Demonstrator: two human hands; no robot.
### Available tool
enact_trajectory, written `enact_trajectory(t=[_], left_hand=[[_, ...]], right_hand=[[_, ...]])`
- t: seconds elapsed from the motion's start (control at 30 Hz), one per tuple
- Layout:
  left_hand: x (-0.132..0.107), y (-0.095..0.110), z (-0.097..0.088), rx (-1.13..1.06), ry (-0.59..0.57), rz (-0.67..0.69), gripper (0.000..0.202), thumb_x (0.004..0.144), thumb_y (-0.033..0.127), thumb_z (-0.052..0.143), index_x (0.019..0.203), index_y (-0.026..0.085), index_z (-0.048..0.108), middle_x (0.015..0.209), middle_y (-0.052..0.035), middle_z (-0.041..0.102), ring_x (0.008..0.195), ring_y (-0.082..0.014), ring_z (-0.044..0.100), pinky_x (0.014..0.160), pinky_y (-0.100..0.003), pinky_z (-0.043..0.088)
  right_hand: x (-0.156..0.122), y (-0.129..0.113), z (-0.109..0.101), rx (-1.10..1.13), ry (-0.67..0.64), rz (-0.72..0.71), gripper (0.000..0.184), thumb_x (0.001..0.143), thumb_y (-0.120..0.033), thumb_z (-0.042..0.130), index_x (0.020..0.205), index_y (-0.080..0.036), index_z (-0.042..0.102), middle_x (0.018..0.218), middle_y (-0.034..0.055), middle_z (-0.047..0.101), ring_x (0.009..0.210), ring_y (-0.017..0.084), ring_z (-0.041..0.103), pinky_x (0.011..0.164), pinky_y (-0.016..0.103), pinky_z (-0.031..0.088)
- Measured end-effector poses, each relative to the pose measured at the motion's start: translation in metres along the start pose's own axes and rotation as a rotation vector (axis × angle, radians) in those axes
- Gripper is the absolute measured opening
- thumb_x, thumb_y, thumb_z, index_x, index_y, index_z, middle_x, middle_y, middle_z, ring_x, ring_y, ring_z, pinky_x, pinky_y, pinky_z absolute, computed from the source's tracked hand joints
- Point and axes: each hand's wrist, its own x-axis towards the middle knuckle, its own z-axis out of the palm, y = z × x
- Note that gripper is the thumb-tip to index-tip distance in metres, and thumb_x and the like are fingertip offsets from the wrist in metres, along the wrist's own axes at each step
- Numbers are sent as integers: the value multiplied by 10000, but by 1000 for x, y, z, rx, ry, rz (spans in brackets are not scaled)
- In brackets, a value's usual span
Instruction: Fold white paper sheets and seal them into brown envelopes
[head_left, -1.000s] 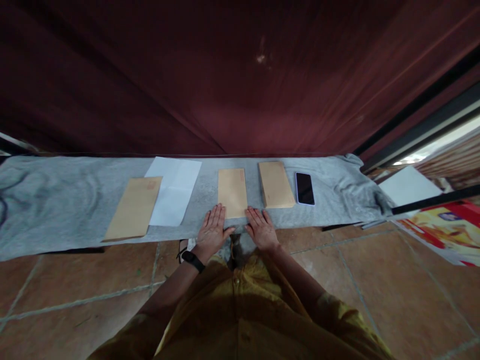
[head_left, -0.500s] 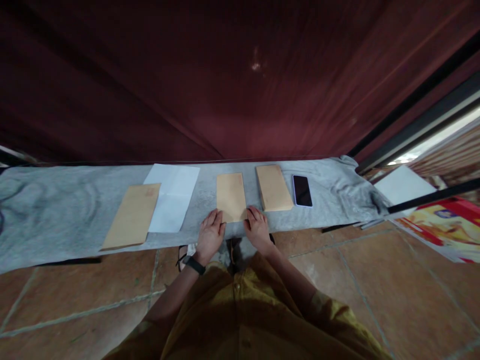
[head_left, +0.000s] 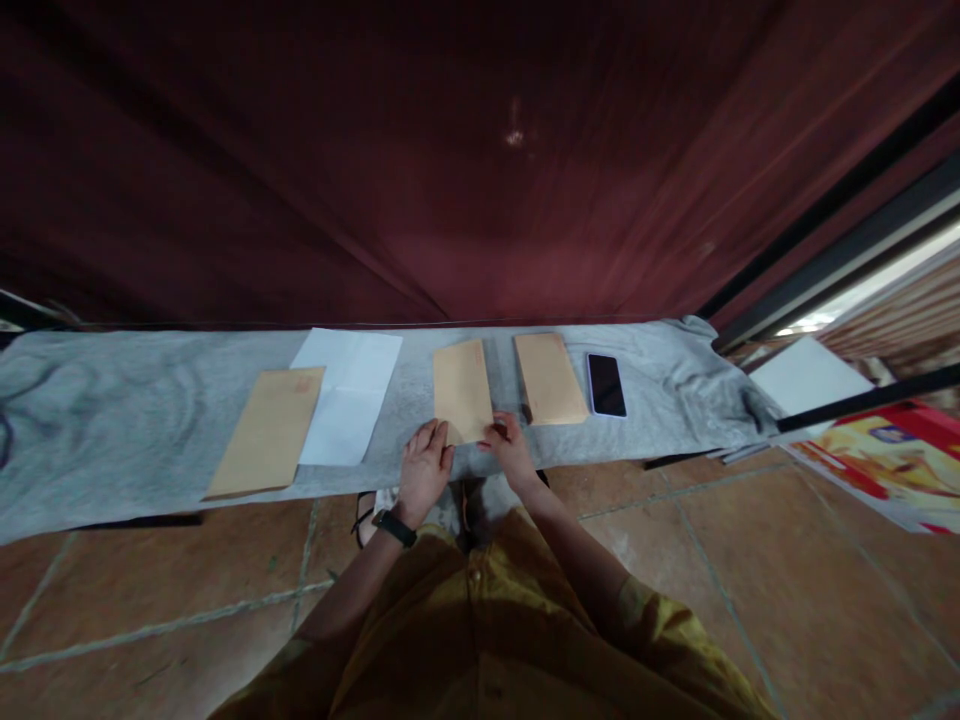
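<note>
A brown envelope (head_left: pixel 461 388) lies on the grey cloth (head_left: pixel 135 420) straight ahead of me. My right hand (head_left: pixel 510 452) pinches its near right corner, and that end is lifted slightly. My left hand (head_left: pixel 424 470) rests flat on the cloth at the envelope's near left corner, fingers extended and touching its edge. A second brown envelope stack (head_left: pixel 549 378) lies just to the right. On the left, another brown envelope (head_left: pixel 268 432) partly overlaps a white sheet of paper (head_left: pixel 346 392).
A dark phone (head_left: pixel 606 384) lies face up to the right of the envelopes. A dark red curtain (head_left: pixel 450 180) hangs behind the cloth. White board (head_left: pixel 806 375) and a colourful printed sheet (head_left: pixel 892 450) lie at the right. Tiled floor (head_left: pixel 150 580) surrounds me.
My hands went from lying flat beside the middle envelope to its near end. The right hand closed on the near right corner and the envelope tilted a little.
</note>
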Motion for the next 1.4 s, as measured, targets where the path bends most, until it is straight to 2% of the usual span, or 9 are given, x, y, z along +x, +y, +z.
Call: enact_trajectory(t=[0.2, 0.3, 0.43, 0.57, 0.67, 0.83, 1.0, 1.23, 1.4], left_hand=[[1, -5, 1, -243, 14, -34, 491, 952, 360, 491, 1401, 176, 565, 1448, -166, 572, 1348, -323, 520, 1133, -529, 423], [5, -3, -1, -551, 81, -204, 545, 953, 456, 523, 1422, 178, 542, 1421, -156, 600, 1321, -290, 554, 1137, -492, 429], [12, 6, -10, -1015, 124, -543, 658, 839, 549, 686, 1371, 177, 587, 1161, -107, 735, 1052, -234, 686, 942, -388, 540], [19, 20, -22, -1299, -15, -589, 572, 678, 526, 822, 1094, 145, 730, 945, -76, 774, 863, -210, 699, 732, -296, 536], [24, 30, -26, -1355, -48, -582, 488, 624, 479, 850, 979, 159, 750, 854, -52, 774, 780, -197, 693, 660, -274, 505], [30, 45, -27, -1375, -3, -562, 470, 629, 442, 848, 992, 163, 738, 798, -31, 762, 656, -160, 643, 612, -266, 470], [32, 54, -24, -1367, 56, -542, 416, 650, 463, 835, 916, 168, 710, 816, -30, 760, 693, -160, 649, 644, -270, 481], [24, 50, -16, -1394, 5, -610, 424, 631, 458, 868, 882, 162, 697, 826, -35, 759, 713, -161, 676, 682, -282, 508], [28, 36, -23, -1490, 126, -706, 467, 563, 442, 918, 870, 158, 708, 884, -41, 763, 760, -154, 673, 698, -266, 509]], right_hand=[[0, -9, 12, 199, 41, 127, 358, 696, -291, 726, 1028, -246, 601, 809, -31, 674, 688, 138, 650, 591, 245, 587], [-1, -17, 7, 189, 31, 100, 338, 683, -264, 694, 1016, -239, 634, 845, -32, 680, 702, 127, 633, 586, 227, 585], [-3, -31, -4, 162, -18, 50, 352, 697, -283, 676, 1046, -241, 680, 882, -31, 690, 715, 131, 621, 604, 238, 587], [-4, -45, -14, 139, -88, 48, 330, 695, -297, 705, 1020, -241, 709, 781, -46, 679, 676, 134, 611, 607, 249, 574], [-3, -50, -22, 135, -91, 72, 334, 684, -289, 733, 1014, -234, 713, 788, -44, 694, 678, 136, 627, 615, 251, 566], [-5, -44, -28, 339, 52, 166, 379, 684, -305, 810, 1027, -229, 668, 768, -51, 698, 657, 129, 655, 662, 270, 587], [-15, -30, -21, 558, -38, 271, 347, 641, -311, 895, 793, -207, 600, 782, -13, 710, 720, 144, 700, 771, 309, 617], [-17, -22, -13, 437, -4, 251, 432, 595, -434, 933, 710, -207, 585, 632, -36, 643, 583, 130, 643, 645, 283, 609], [-20, -25, -17, 353, -75, 251, 494, 520, -500, 948, 797, -181, 692, 702, -10, 699, 578, 130, 641, 592, 269, 596]])
